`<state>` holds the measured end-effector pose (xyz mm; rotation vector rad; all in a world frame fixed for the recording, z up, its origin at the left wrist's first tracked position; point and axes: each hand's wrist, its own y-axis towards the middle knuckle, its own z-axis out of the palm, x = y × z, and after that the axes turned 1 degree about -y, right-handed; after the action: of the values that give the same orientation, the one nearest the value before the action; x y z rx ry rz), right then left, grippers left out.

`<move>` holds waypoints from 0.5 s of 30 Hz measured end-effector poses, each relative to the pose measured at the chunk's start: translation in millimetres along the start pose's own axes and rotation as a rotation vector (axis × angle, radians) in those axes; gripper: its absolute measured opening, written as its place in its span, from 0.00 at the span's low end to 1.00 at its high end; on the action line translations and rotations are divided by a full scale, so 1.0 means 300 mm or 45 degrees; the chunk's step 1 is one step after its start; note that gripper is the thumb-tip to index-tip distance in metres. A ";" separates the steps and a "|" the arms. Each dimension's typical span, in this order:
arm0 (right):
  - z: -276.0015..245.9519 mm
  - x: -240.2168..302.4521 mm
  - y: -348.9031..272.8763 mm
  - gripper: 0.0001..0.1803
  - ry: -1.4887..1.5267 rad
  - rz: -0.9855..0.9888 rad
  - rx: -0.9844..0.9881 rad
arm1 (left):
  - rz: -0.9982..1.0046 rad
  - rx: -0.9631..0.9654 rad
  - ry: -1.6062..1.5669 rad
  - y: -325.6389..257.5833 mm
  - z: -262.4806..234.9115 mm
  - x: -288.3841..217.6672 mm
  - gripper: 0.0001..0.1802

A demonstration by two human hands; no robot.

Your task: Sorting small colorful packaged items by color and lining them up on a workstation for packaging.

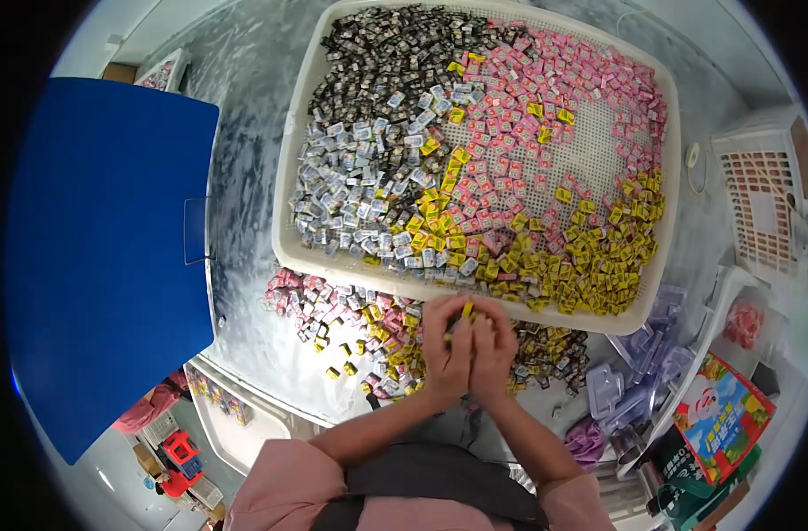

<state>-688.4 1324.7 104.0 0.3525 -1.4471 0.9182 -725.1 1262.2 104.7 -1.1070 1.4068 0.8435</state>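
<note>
My left hand (444, 347) and my right hand (494, 350) are drawn together at the near rim of a large white perforated tray (284, 186). Their fingers are curled around a small yellow box-shaped piece (467, 310), whose end shows between them; the rest of it is hidden. In the tray lie masses of similar little pieces: black ones (368, 53) at the far left, silvery-clear ones (342, 190) at the near left, pink ones (545, 66) at the far right and yellow ones (599, 265) at the near right. A mixed heap (390, 341) spreads on the table before the tray.
On the left stands a big blue panel (112, 239). Clear plastic trays (612, 389) and a purple bundle (584, 441) lie at the near right, by a colourful printed bag (724, 416). A white slatted basket (758, 208) is at the far right. A white tray (235, 434) sits lower left.
</note>
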 end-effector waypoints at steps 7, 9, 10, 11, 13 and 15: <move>-0.038 -0.123 -0.049 0.14 -0.435 -0.366 0.264 | 0.079 0.001 0.095 -0.142 -0.133 0.158 0.17; -0.088 -0.121 -0.030 0.15 -0.579 -0.465 0.283 | 0.260 0.203 0.455 -0.125 -0.187 0.169 0.16; -0.123 -0.113 -0.024 0.14 -0.765 -0.552 0.351 | 0.433 0.188 0.588 -0.078 -0.205 0.125 0.16; -0.155 -0.103 -0.019 0.14 -0.954 -0.636 0.414 | 0.441 0.190 0.580 -0.038 -0.223 0.097 0.16; -0.187 -0.072 -0.020 0.14 -1.034 -0.747 0.448 | 0.687 0.264 0.753 0.055 -0.248 0.041 0.14; -0.216 -0.057 -0.038 0.15 -1.083 -0.773 0.479 | 0.762 0.300 0.702 0.251 -0.207 -0.014 0.12</move>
<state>-633.3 1358.0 82.0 1.5121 -1.7431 0.5334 -816.4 1228.1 110.9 -0.7629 2.3056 0.7762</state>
